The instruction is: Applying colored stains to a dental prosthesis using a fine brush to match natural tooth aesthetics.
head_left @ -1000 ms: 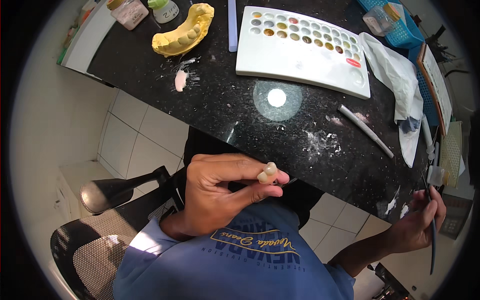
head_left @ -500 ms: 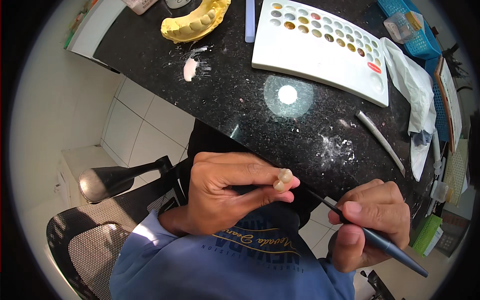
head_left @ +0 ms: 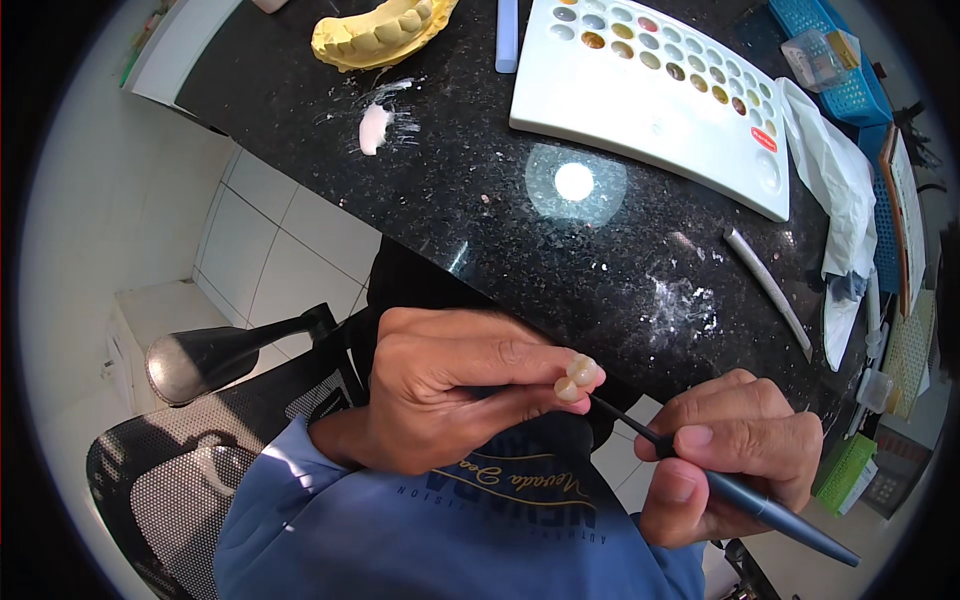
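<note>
Near the edge of the bench (head_left: 470, 190), the left grip (head_left: 430, 388) pinches the joined teeth (head_left: 578, 374) between thumb and fingers, at its very tips. The right grip (head_left: 745, 452) is closed round a dark blue tool (head_left: 775, 515), whose thin end lies close beside the teeth; whether it touches them, I cannot tell. Beyond, on the bench, lie a white palette (head_left: 640, 132) and a yellow cast (head_left: 382, 38).

Tooth-shaped piece (head_left: 578, 376) between left fingers (head_left: 505, 362)
</note>
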`<control>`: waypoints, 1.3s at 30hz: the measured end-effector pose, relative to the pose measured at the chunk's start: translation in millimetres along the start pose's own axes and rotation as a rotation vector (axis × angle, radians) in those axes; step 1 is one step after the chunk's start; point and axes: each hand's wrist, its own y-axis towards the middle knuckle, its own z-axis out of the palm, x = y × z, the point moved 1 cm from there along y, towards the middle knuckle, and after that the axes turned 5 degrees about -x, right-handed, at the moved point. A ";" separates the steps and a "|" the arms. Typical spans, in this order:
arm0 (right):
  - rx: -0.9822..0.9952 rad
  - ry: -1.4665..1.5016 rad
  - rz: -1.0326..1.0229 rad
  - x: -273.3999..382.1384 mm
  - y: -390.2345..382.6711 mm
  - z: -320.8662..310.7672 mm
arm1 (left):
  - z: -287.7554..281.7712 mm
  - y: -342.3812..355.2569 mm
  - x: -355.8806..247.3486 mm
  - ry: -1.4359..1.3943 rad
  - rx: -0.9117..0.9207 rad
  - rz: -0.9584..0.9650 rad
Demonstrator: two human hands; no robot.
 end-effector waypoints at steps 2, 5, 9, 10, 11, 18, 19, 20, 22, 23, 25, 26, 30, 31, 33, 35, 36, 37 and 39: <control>0.000 -0.005 -0.002 0.0 0.6 0.9 | -0.8 0.2 -0.4 0.002 0.005 -0.001; -0.002 -0.013 -0.009 -0.7 0.8 2.2 | -1.4 0.1 0.1 -0.001 0.013 -0.006; -0.010 -0.003 -0.003 -0.5 0.5 2.5 | -1.7 0.1 0.4 -0.012 0.016 -0.007; -0.011 -0.004 -0.003 -0.9 1.9 0.4 | -1.7 0.1 0.3 -0.013 0.017 -0.007; 0.055 0.006 -0.006 -2.1 4.4 -2.6 | -1.8 -0.1 0.5 -0.007 0.015 -0.006; 0.095 0.021 -0.005 -3.7 4.0 -2.1 | -2.5 0.9 -0.3 0.024 0.028 0.001; 0.095 0.022 -0.005 -3.7 3.8 -2.1 | -2.8 1.0 -0.3 0.024 0.027 0.001; 0.091 0.018 0.003 -3.1 3.3 -2.8 | -2.6 1.3 -0.6 0.023 0.030 0.005; 0.086 0.010 0.011 -0.3 1.3 -2.1 | -1.8 1.8 -1.2 0.019 0.036 0.011; 0.028 -0.029 0.002 1.3 -0.7 0.8 | -1.6 1.2 -0.8 0.015 0.028 0.007; -0.030 -0.066 -0.008 0.8 -2.0 2.2 | -1.6 0.2 0.2 0.014 0.018 0.002; -0.030 -0.045 -0.007 0.2 -1.9 1.7 | -1.7 0.0 0.6 0.007 0.014 0.003; -0.009 -0.030 -0.004 -0.1 0.2 2.1 | -1.5 -0.2 1.5 -0.009 0.009 0.010; -0.010 -0.032 -0.003 -0.4 1.5 0.3 | -1.5 0.3 0.9 -0.010 0.010 0.010; 0.086 -0.008 0.012 -1.7 3.5 -3.4 | -1.8 1.1 -0.2 0.020 0.020 0.013; 0.075 -0.006 0.012 -1.8 3.0 -2.3 | -1.5 1.4 -0.5 0.023 0.019 0.014; 0.065 -0.004 0.010 -1.8 2.8 -2.0 | -1.5 1.4 -0.7 0.026 0.018 0.014; 0.065 -0.004 0.010 -1.8 2.8 -2.4 | -1.6 1.6 -1.2 0.026 0.018 0.015; 0.081 -0.004 0.004 -3.3 2.5 -2.7 | -2.3 1.6 -0.7 0.036 0.024 0.010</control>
